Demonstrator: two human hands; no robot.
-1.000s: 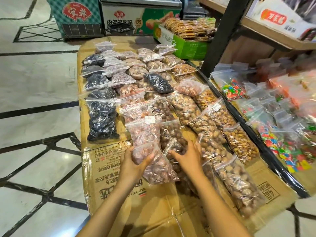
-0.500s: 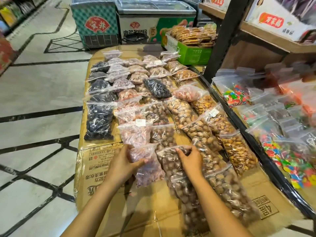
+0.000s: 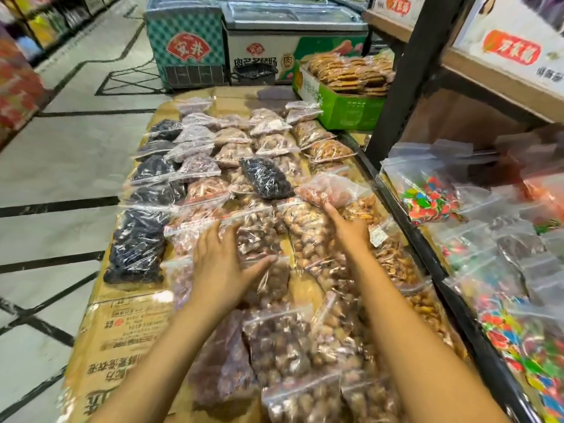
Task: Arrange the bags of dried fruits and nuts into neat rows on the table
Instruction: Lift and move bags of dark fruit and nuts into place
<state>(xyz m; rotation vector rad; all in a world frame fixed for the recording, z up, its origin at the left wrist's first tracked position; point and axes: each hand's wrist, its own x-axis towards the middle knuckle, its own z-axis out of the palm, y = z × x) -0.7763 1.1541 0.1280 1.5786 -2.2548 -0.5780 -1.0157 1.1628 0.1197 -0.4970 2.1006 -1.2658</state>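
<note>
Several clear bags of dried fruit and nuts lie in rough rows on the cardboard-covered table. Dark fruit bags fill the left column, and brown nut bags fill the middle and right. My left hand rests with spread fingers on a bag of brown nuts in the middle. Further right, my right hand reaches out with straight fingers, its fingertips touching a pinkish bag that lies askew across the right rows. A lone dark bag lies among the lighter ones.
A green box of biscuits stands at the table's far right corner. A black shelf post and a black rail border the right side, with bags of coloured sweets beyond. Freezers stand behind; tiled floor lies left.
Both hands have let go of the near bags and moved further up the table. The left now lies on a middle bag and the right reaches the pinkish bag. The view shifted forward.
</note>
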